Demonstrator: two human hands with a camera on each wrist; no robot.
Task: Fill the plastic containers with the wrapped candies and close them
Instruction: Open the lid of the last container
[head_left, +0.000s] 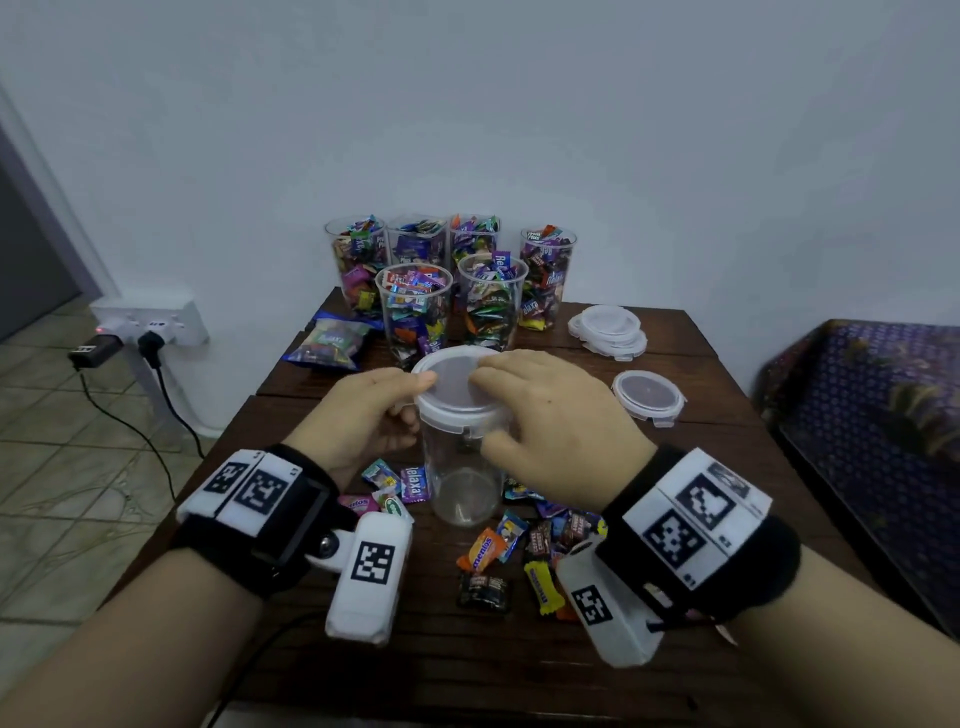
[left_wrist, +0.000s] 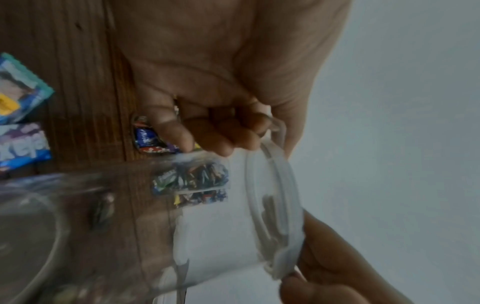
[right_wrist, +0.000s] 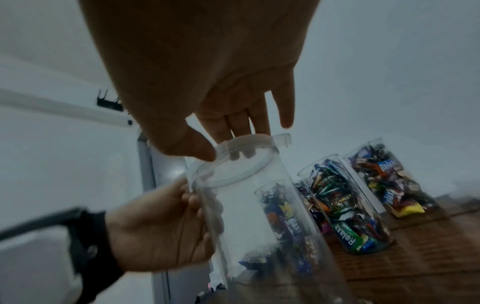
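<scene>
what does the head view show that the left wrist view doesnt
Only the head view shows the six filled containers at the back of the table, the spare lids, the wall socket and both wristbands.

Only the left wrist view shows the left hand from the palm side, its fingers curled at the container's rim.

Both show the empty container with its lid on, both hands on it, and loose candies on the table.

dim, bluish light | wrist views blurred | wide-angle edge distortion
</scene>
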